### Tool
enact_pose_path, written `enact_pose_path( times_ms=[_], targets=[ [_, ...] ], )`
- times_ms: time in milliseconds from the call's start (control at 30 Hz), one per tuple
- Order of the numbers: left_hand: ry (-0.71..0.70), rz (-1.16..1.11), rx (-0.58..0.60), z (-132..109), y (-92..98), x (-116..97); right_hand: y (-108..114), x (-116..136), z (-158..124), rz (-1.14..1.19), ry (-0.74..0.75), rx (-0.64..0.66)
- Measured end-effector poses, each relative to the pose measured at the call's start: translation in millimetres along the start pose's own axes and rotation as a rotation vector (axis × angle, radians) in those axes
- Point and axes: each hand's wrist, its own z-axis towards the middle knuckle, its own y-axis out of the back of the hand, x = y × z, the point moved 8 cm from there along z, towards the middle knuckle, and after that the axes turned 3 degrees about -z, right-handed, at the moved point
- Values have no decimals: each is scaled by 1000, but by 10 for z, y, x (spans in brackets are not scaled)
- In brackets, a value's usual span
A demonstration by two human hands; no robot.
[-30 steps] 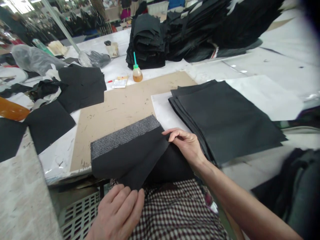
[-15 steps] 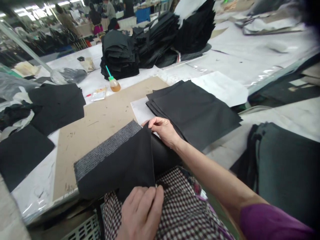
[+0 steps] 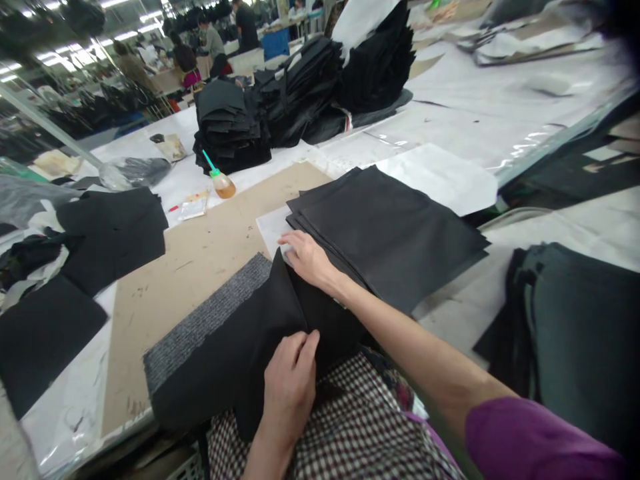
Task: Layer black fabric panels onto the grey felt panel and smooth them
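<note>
A black fabric panel with a grey ribbed strip along its far edge hangs over the table's front edge towards my lap. My left hand is closed on the panel's right edge, thumb and forefinger pinched together. Just beside the panel's raised far corner is my right hand, its fingers stretched out and slightly apart. More black material lies under my right wrist. A stack of black panels rests beyond the right hand on white paper.
A brown board covers the near table. On it or close by stand a glue bottle and a small packet. Tall black bundles sit behind. Dark pieces lie left, and a dark green-grey stack at right. People work far off.
My right hand has loosened from the panel's far corner, its fingers stretching out. My left hand has moved up along the right edge, and the corner now stands folded up.
</note>
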Motion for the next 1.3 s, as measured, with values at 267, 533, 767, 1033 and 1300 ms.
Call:
enact_pose_path(
  times_ms=[267, 533, 767, 1033, 1300],
  targets=[
    [65, -67, -11, 39, -6, 123, 300, 573, -1025, -154, 522, 339],
    [190, -112, -27, -11, 40, 248, 103, 379, -1242, -345, 579, 505],
    [219, -141, -34, -37, 23, 265, 116, 280, -937, -443, 422, 363],
    [177, -138, -137, 5, 174, 188, 263, 417, -932, -228, 161, 143],
    [153, -112, -357, -6, 417, 172, 168, 469, -992, -15, 76, 130]
  ],
)
